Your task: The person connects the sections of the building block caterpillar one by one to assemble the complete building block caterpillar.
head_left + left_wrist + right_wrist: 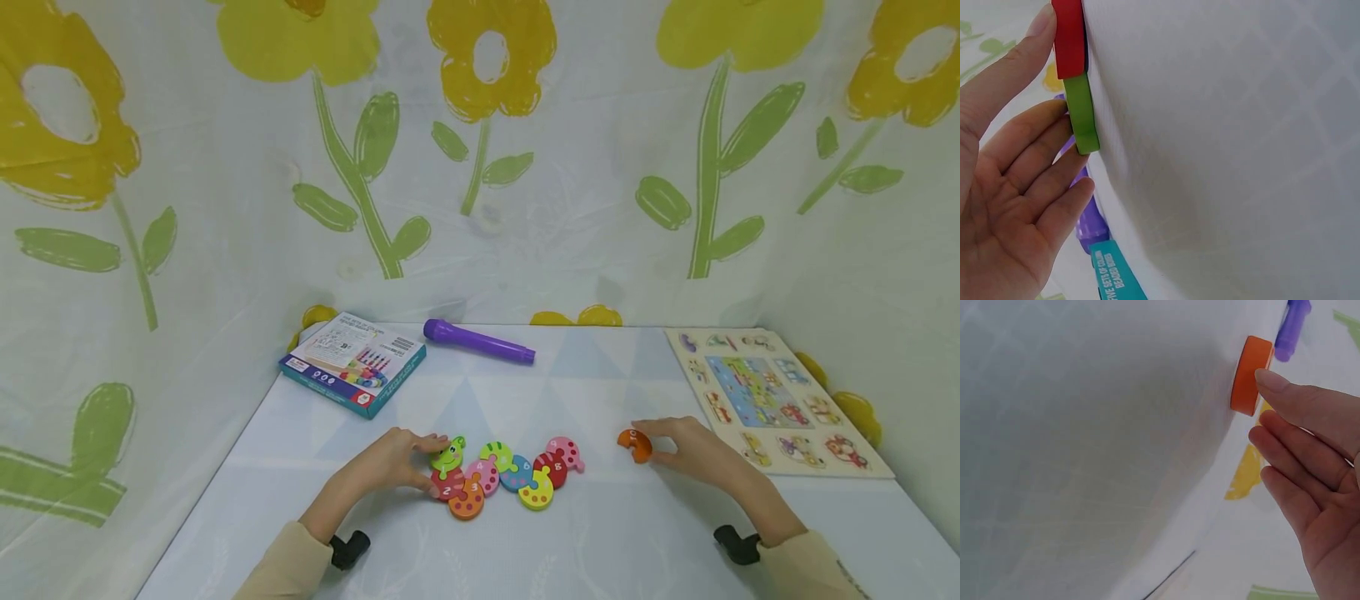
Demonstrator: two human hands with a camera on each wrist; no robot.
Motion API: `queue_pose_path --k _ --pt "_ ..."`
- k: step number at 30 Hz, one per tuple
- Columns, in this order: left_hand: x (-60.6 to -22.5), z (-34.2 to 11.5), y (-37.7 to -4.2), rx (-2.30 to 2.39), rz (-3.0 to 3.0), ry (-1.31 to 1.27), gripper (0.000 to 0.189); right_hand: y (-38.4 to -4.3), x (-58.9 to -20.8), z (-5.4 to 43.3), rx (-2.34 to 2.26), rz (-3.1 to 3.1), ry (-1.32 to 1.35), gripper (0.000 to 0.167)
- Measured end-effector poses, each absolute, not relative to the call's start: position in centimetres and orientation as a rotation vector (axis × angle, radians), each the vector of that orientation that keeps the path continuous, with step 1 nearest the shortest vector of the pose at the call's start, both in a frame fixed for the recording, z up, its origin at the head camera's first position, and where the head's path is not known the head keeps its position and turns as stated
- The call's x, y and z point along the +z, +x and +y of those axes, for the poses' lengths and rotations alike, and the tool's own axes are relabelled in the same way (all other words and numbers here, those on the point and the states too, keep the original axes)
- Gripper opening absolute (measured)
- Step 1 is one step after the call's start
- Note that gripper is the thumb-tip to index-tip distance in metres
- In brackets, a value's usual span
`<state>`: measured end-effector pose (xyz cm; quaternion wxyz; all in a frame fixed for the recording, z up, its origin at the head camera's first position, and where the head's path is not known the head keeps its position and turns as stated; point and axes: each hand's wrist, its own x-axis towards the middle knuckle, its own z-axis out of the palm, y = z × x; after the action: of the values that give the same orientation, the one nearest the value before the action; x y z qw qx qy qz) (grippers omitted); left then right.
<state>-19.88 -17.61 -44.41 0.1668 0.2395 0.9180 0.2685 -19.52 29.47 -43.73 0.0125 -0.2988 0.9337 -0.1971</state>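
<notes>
A caterpillar number puzzle [517, 473] lies on the table, its several coloured round pieces joined in a wavy row. At its left end, my left hand [396, 462] holds the green head [448, 457] and the red "2" piece [444, 485], thumb at the near side and fingers at the far side. In the left wrist view the thumb touches the red edge and fingertips meet the green head [1082, 115]. To the right, apart from the row, my right hand [686, 446] pinches an orange puzzle piece [637, 447]. In the right wrist view the thumb presses its orange edge [1250, 378].
A flat teal-edged box [352, 362] lies at the back left, with a purple toy microphone [480, 342] to its right. On the right side lies a wooden picture puzzle board [780, 400]. Flower-printed cloth [585, 167] walls the table's back and sides.
</notes>
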Motion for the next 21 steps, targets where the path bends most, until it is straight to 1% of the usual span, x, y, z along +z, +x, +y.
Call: queue_pose_path --k 7,14,21 --pt "-44.4 -17.6 -19.9 0.76 2.614 0.68 0.069 -19.8 -44.0 29.4 -0.634 2.876 -0.925 0.046" --pt "-44.4 -17.5 -19.9 0.757 2.615 0.678 0.069 -19.0 -43.8 28.9 -0.628 2.88 -0.941 0.045" --pt "-44.3 -17.5 -19.8 0.748 2.624 0.676 0.069 -17.9 -43.7 28.0 -0.58 2.906 -0.803 0.046"
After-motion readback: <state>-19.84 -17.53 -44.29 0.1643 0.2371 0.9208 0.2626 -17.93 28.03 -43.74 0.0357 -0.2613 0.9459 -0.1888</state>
